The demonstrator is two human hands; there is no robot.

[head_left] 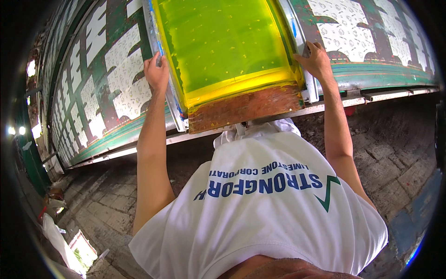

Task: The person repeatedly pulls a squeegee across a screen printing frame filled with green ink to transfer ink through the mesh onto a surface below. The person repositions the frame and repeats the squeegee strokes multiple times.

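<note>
My left hand point(156, 73) grips the left metal side of a screen frame point(174, 118), with fingers curled at its outer edge. My right hand point(316, 61) holds the right metal side, thumb toward the inside and fingers wrapped over the rail. Between my hands the screen's mesh point(223, 42) is yellow-green, bordered in brighter yellow and dotted with small pale spots. A brown, stained wooden strip point(246, 111) lies across the end nearest my body.
A long green table point(97, 145) runs left and right, with white cut pieces point(123, 69) in small grey prints laid on it. A metal rail point(376, 95) follows its near edge. Below are rough paving point(388, 172) and, at lower left, white material point(60, 242).
</note>
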